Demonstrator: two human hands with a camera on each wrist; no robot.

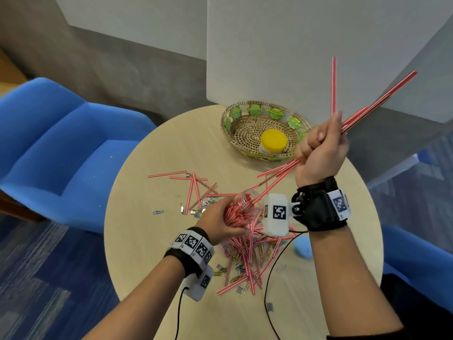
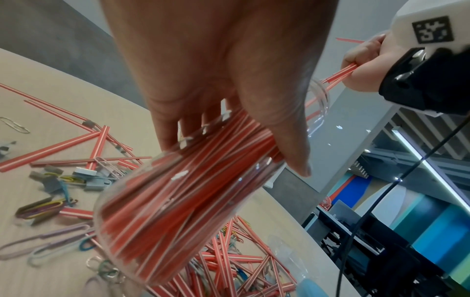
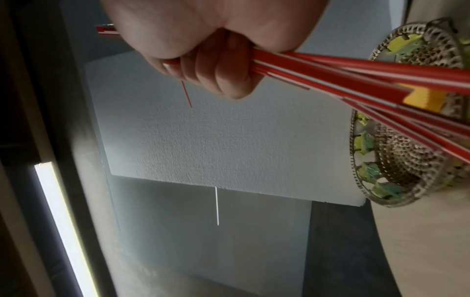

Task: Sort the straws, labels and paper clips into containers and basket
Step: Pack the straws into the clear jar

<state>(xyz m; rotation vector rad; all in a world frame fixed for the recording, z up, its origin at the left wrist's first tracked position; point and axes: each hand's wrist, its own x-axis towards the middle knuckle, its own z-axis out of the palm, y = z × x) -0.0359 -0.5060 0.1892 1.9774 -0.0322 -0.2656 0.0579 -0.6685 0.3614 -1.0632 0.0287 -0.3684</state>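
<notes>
straws [image 1: 247,251] lay in a red-and-white heap across the round table [image 1: 152,241], mixed with coloured paper clips [image 2: 48,207], between my two forearms. behind it stood a grey wall and a white panel, a blue chair to my left, and at the table's far side the woven basket [image 1: 235,133] holding a yellow-lidded container [image 1: 273,141]. my left hand [image 1: 218,222] wrapped its fingers round a clear jar [image 2: 162,201], tipped on its side and already packed with straws, its mouth facing up toward my right. my right hand [image 1: 321,148] was fisted tight round a bundle of straws [image 1: 377,101], raised just beyond the jar; the bundle's long axis ran from upper right down-left, its lower ends at the jar's mouth. i judged the next push should follow that line, though one stray straw [image 1: 333,84] stuck up apart and might miss.
</notes>
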